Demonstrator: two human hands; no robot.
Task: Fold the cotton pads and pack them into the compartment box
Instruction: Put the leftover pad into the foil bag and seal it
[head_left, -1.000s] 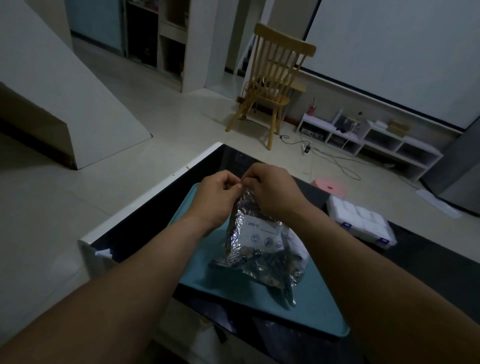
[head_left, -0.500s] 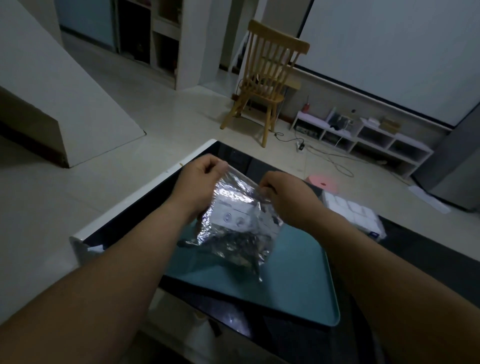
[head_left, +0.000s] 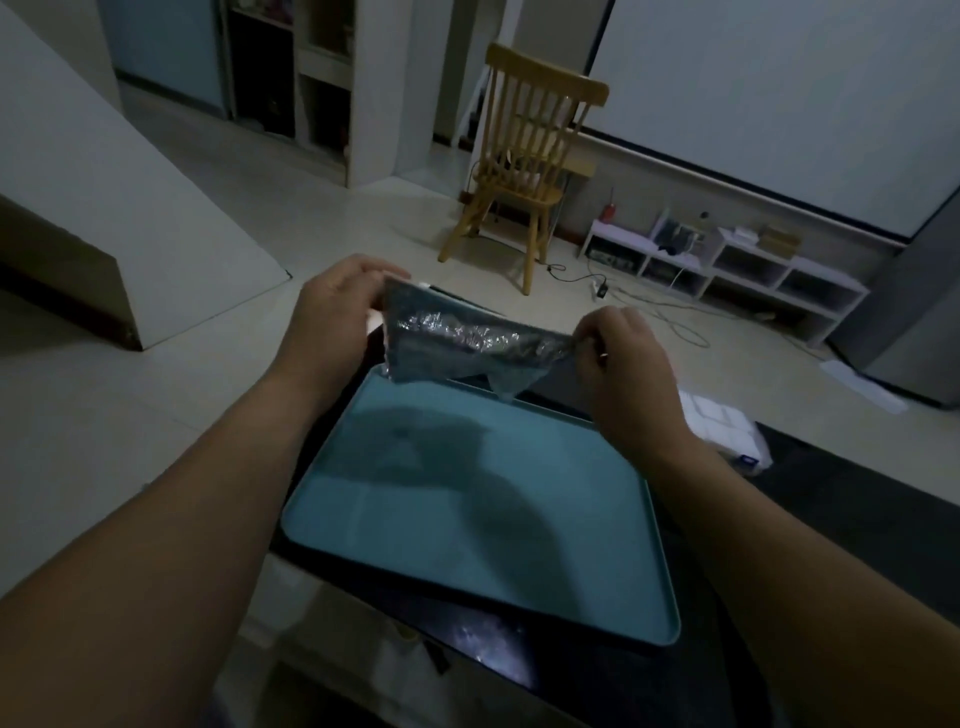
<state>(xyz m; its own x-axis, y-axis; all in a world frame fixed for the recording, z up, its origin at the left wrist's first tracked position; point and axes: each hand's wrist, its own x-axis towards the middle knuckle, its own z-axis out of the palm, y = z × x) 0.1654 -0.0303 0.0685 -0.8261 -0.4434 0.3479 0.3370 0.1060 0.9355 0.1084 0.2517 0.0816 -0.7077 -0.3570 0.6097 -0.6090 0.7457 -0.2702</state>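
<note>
The crinkled bag (head_left: 467, 345) is glinting silver with bright speckles, shading to dull grey-blue along its far edge. Beneath it the tray (head_left: 519, 561) is showing plain teal, with a darker shadow patch lying across its middle. The table (head_left: 857, 519) is gleaming glossy black. To the right, the compartment box (head_left: 719, 423) is showing white with a small blue mark at its near corner. Far off, the chair (head_left: 524, 171) is glowing honey-yellow, its back striped with spindles. The low shelf (head_left: 727, 260) is looking white, and the floor (head_left: 156, 415) is looking pale cream.
</note>
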